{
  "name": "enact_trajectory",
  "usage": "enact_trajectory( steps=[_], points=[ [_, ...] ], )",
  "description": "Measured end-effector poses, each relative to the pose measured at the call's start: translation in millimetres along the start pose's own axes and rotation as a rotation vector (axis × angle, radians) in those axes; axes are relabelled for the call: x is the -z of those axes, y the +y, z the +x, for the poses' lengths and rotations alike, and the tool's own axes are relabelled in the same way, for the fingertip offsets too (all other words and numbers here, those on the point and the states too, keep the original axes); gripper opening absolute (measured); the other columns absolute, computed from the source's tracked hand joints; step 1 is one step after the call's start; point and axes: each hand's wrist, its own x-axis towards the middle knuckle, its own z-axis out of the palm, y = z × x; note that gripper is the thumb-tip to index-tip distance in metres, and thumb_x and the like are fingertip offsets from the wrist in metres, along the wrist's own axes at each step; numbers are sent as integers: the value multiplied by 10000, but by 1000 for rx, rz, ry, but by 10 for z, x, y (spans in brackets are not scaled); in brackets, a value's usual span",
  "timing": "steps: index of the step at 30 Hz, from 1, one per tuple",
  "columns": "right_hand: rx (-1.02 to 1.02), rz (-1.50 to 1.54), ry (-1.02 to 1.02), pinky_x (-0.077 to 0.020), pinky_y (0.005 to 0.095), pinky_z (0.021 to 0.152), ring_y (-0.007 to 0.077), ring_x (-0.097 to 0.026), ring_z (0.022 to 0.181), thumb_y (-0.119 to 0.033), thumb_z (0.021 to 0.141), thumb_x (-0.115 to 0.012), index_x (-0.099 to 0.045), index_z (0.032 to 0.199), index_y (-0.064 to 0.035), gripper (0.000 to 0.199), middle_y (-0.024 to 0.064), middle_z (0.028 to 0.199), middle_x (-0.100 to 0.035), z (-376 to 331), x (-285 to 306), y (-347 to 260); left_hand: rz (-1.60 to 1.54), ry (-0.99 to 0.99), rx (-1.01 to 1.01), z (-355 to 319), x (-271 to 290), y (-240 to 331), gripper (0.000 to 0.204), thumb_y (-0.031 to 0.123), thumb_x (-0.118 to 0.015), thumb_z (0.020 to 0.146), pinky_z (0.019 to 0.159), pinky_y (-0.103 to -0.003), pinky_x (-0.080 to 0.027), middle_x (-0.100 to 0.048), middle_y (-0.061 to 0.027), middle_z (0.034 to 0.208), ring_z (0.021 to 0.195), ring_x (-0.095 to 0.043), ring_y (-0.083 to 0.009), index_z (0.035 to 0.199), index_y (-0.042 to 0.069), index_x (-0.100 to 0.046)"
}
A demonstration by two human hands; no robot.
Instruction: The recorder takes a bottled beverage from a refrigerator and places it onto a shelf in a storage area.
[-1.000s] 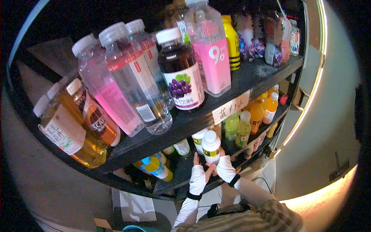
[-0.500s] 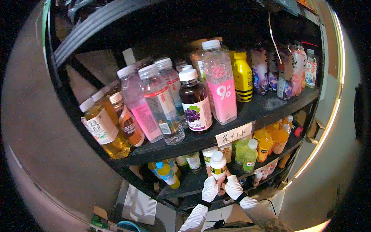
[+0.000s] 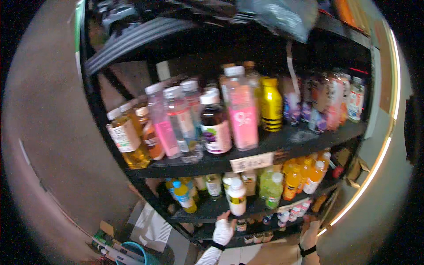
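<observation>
A white bottle (image 3: 237,198) with a white cap and a dark-and-yellow label stands at the front of the middle shelf (image 3: 256,209), before another white bottle (image 3: 227,180). Just under its base, at the shelf's front edge, is my left hand (image 3: 224,229) in a white sleeve, fingers stretched out and not wrapped round anything. Whether the fingertips touch the bottle or the shelf edge is unclear. Well to the right and apart from the bottles, my right hand (image 3: 310,229) hangs with its fingers spread, somewhat blurred, and nothing in it. Both wrists wear black bands.
Beside the white bottle are green bottles (image 3: 274,192) and orange juice bottles (image 3: 292,182). A blue-capped yellow bottle (image 3: 183,197) stands left. Larger bottles line the shelf above, including a pink one (image 3: 244,117). Lower shelves hold small bottles (image 3: 294,214). A blue bucket (image 3: 140,251) is at lower left.
Both hands were round the white bottle; now it stands released on the middle shelf. My right hand has moved away to the right, my left slightly down. The view has shifted.
</observation>
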Motion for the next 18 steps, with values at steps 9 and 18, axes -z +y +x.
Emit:
enact_trajectory(
  steps=[9,18],
  points=[
    [976,-966,553,-429,340,823,228,-509,978,-209,909,-436,-512,1075,20,293,152,1098,-509,-93,1425,-1747,-413,132,21,447,-126,378,668,98,-699,710,887,-341,-385,-474,-143,1138,996,-494,-246,1240,-34,-316],
    [1633,-1581,1000,-488,417,752,354,-535,920,-152,855,-551,-546,1062,36,279,244,1035,-504,-678,2028,-2760,-543,396,211,799,-474,490,619,63,-768,616,758,-316,-432,-556,-124,975,842,-536,-201,1111,-42,-412]
  ],
)
